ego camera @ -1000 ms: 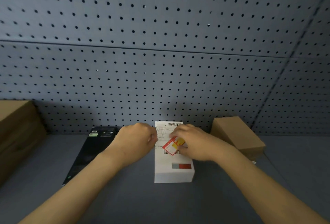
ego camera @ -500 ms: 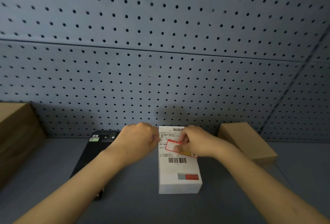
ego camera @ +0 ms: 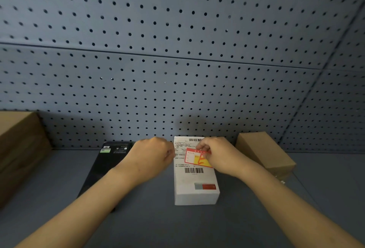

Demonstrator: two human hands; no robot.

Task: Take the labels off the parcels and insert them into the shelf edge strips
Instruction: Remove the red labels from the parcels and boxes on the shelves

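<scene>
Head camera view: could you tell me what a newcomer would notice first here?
Probably the red and yellow label, pinched by the right hand over the white parcel at the shelf's centre. The left hand touches the parcel's left edge. A blue pegboard fills the background.

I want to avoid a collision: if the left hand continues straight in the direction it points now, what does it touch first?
Probably the white parcel: the left hand points right, knuckles already at its left edge. Whether they touch, I cannot tell.
</scene>
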